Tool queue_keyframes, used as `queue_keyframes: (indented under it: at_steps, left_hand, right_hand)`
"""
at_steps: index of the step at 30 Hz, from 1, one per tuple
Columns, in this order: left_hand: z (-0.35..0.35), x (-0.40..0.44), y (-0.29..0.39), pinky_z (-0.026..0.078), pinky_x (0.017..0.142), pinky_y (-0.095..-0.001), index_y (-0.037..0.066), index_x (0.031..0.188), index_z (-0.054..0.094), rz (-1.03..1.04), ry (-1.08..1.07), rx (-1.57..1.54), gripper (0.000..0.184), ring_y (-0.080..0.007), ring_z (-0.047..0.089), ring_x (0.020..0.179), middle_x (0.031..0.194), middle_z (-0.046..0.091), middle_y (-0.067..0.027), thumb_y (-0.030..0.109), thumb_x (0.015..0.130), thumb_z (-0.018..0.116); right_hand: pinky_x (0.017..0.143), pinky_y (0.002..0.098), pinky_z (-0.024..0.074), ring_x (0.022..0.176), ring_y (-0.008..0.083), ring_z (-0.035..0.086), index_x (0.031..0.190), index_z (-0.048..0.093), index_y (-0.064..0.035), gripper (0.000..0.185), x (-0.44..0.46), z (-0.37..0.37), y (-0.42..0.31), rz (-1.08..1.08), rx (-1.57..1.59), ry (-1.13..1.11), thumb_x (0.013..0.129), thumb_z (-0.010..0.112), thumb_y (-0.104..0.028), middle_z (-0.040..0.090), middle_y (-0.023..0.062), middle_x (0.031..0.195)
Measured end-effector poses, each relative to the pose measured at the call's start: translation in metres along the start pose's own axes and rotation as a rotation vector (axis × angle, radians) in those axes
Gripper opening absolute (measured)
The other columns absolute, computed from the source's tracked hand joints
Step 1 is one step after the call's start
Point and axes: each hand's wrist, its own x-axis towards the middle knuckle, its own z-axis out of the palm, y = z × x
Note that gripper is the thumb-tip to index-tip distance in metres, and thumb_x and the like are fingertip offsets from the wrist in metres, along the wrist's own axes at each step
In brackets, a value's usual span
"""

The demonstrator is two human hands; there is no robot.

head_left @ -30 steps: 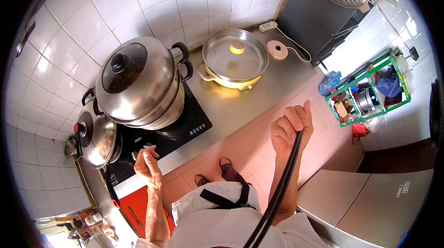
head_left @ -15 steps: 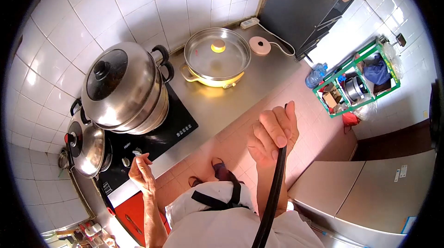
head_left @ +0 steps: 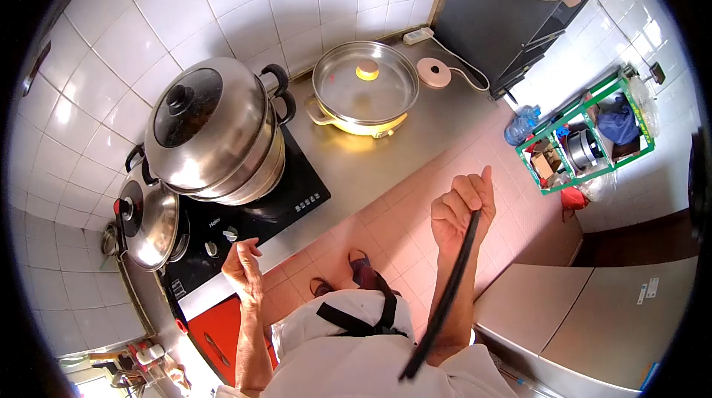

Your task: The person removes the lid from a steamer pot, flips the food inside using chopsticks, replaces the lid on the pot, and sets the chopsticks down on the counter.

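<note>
Far over on the left, we had a small shiny pot (head_left: 152, 231) with its lid on, and it sat close beside a big silver pot (head_left: 215, 131). The big pot was on the black stove (head_left: 274, 214), with its lid on too, and the lid had a dark window and a black knob. Our left hand (head_left: 242, 270) was just beside the front edge of the stove, near two little stove knobs (head_left: 221, 243). Its fingers were a bit bent and loosely open. Below that hand was a red door (head_left: 213, 339).

Next along, a yellow pan (head_left: 361, 128) sat on the metal counter (head_left: 348, 168) under a see-through lid (head_left: 345, 97). A round pink thing (head_left: 434, 72) lay to its right, near a white cord (head_left: 463, 71).

Our right hand (head_left: 461, 212) was up over the pink floor (head_left: 404, 209), well apart from the pots. It was closed around the top of a long black stick (head_left: 445, 298), which slanted down toward our white shirt (head_left: 356, 361). We could not tell if it was one stick or two.

Past that hand, we saw a blue bottle (head_left: 521, 127) beside a green rack (head_left: 547, 189) full of things.
</note>
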Motion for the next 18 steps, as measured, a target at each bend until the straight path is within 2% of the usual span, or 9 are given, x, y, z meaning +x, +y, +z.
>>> queue_keyframes:
  at_steps: [1,3,4,6,9,14,16,18]
  left_hand:
    - [0.004,-0.001,0.007,0.029,0.052,-0.0216,-0.001,0.091,0.070,-0.021,-0.010,-0.004,0.040,-0.0021,0.038,0.058,0.069,0.055,0.0037,0.030,0.106,0.049]
    - [0.007,-0.002,0.009,0.031,0.053,-0.0220,-0.001,0.091,0.070,-0.071,-0.058,-0.007,0.038,-0.0032,0.039,0.059,0.069,0.055,0.0033,0.028,0.106,0.050]
    - [0.009,-0.003,0.007,0.032,0.054,-0.0224,0.000,0.091,0.070,-0.050,-0.081,-0.004,0.037,-0.0035,0.040,0.060,0.069,0.054,0.0030,0.027,0.106,0.050]
    - [0.015,-0.004,0.009,0.033,0.054,-0.0237,-0.001,0.089,0.069,-0.061,-0.132,0.004,0.038,-0.0048,0.041,0.060,0.067,0.054,0.0013,0.028,0.105,0.051]
    - [0.026,-0.005,0.016,0.034,0.053,-0.0255,-0.002,0.087,0.068,-0.046,-0.169,0.033,0.040,-0.0066,0.043,0.060,0.064,0.053,-0.0001,0.029,0.105,0.051]
    - [0.034,-0.005,0.020,0.034,0.053,-0.0263,-0.003,0.087,0.068,-0.008,-0.222,0.022,0.041,-0.0078,0.043,0.059,0.064,0.052,-0.0014,0.029,0.105,0.050]
    - [0.036,-0.006,0.024,0.034,0.053,-0.0264,-0.003,0.087,0.068,-0.011,-0.244,0.022,0.041,-0.0080,0.043,0.059,0.064,0.052,-0.0018,0.029,0.105,0.050]
    - [0.036,-0.005,0.027,0.033,0.053,-0.0265,-0.003,0.087,0.068,-0.043,-0.247,0.041,0.042,-0.0079,0.043,0.059,0.064,0.052,-0.0020,0.030,0.105,0.050]
  right_hand:
    - [0.036,0.0222,0.0437,0.045,0.0158,0.053,0.071,0.054,-0.0069,0.051,-0.001,-0.006,-0.004,0.004,0.002,-0.002,0.109,0.032,-0.034,0.056,0.0083,0.067]
    - [0.038,0.0272,0.0253,0.043,0.0119,0.034,0.070,0.048,-0.0130,0.043,-0.006,-0.019,-0.008,0.012,0.020,0.186,0.106,0.041,-0.036,0.046,0.0010,0.063]
    - [0.038,0.0272,0.0253,0.043,0.0119,0.034,0.070,0.048,-0.0130,0.043,-0.008,-0.025,-0.008,0.018,0.023,0.182,0.106,0.041,-0.036,0.046,0.0010,0.063]
    - [0.038,0.0264,0.0245,0.043,0.0103,0.031,0.069,0.048,-0.0136,0.043,-0.014,-0.037,-0.008,-0.014,-0.013,0.336,0.105,0.045,-0.036,0.044,-0.0006,0.063]
    - [0.038,0.0263,0.0236,0.044,0.0101,0.030,0.068,0.048,-0.0137,0.042,-0.021,-0.055,-0.004,0.011,-0.052,0.382,0.105,0.046,-0.034,0.044,-0.0010,0.062]
    - [0.039,0.0267,0.0290,0.045,0.0110,0.034,0.070,0.049,-0.0130,0.041,-0.021,-0.045,0.003,0.015,0.005,0.370,0.105,0.046,-0.034,0.045,0.0003,0.063]
    - [0.037,0.0230,0.0367,0.046,0.0139,0.049,0.070,0.054,-0.0104,0.049,-0.017,-0.019,0.013,0.037,0.006,0.197,0.108,0.036,-0.036,0.055,0.0040,0.065]
    - [0.038,0.0239,0.0407,0.047,0.0160,0.052,0.070,0.054,-0.0091,0.051,-0.014,0.005,0.019,0.034,0.027,0.137,0.108,0.034,-0.036,0.056,0.0062,0.066]
